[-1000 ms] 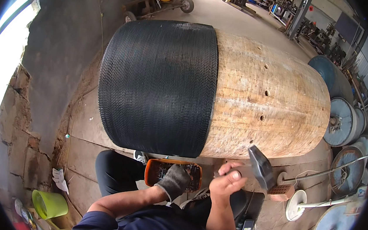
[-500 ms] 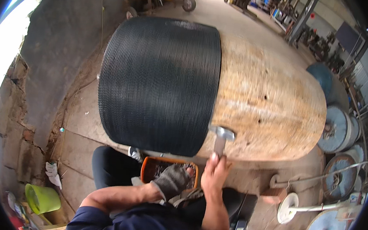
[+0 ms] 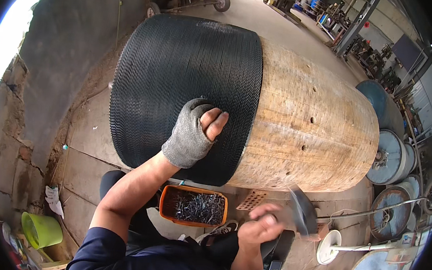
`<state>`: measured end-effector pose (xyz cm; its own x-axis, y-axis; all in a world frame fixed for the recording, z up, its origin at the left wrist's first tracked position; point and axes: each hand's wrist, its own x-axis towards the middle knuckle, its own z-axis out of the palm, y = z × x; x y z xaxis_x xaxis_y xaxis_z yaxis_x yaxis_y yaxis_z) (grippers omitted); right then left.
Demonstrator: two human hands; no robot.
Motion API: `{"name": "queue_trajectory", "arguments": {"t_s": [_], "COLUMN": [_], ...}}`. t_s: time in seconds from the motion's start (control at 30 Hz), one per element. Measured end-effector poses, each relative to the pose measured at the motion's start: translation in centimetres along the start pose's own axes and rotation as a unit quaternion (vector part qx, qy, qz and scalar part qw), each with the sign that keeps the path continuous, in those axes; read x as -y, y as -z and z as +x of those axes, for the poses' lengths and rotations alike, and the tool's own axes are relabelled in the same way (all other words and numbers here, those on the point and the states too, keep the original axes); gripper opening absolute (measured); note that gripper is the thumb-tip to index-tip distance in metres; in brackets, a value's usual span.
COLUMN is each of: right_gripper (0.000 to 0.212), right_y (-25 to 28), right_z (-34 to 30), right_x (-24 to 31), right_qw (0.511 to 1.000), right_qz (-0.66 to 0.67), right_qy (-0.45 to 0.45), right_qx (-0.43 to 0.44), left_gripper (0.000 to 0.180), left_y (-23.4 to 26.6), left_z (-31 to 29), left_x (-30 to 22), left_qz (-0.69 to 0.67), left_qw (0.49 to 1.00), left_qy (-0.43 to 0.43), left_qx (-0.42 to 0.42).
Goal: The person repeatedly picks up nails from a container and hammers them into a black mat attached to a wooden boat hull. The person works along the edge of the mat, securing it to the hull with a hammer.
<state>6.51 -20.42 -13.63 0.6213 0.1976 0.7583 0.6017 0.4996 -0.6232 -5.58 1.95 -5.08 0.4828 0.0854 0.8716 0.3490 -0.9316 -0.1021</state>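
Grey-gloved left hand [image 3: 191, 133] has moved from orange tray [image 3: 163, 202] to black winding [image 3: 180, 70].

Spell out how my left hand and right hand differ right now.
The left hand wears a grey glove with some fingers showing; the right hand is bare. The left hand is over the black part of the drum; the right hand is lower, holding a hammer. Both hands have bent fingers.

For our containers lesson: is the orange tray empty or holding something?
Holding something: many small, dark, slender pieces lie inside the orange tray.
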Motion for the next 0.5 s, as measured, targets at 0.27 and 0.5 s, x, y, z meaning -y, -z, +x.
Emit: {"name": "queue_trajectory", "arguments": {"t_s": [0.27, 0.5], "right_gripper": [0.030, 0.027], "right_y": [0.3, -1.6], "right_z": [-1.3, -0.2], "right_x": [-1.4, -4.0], "right_qw": [0.952, 0.914], "right_qz": [-0.152, -0.347], "right_qy": [-0.213, -0.063], "right_qx": [0.159, 0.201], "left_gripper": [0.048, 0.048], "left_y": [-1.0, -0.9], "left_z": [0.6, 0.2], "left_x": [0.6, 0.8], "left_qz": [0.023, 0.068], "left_qw": [0.999, 0.997], "left_qy": [0.017, 0.020], "left_qx": [-0.025, -0.016]}}
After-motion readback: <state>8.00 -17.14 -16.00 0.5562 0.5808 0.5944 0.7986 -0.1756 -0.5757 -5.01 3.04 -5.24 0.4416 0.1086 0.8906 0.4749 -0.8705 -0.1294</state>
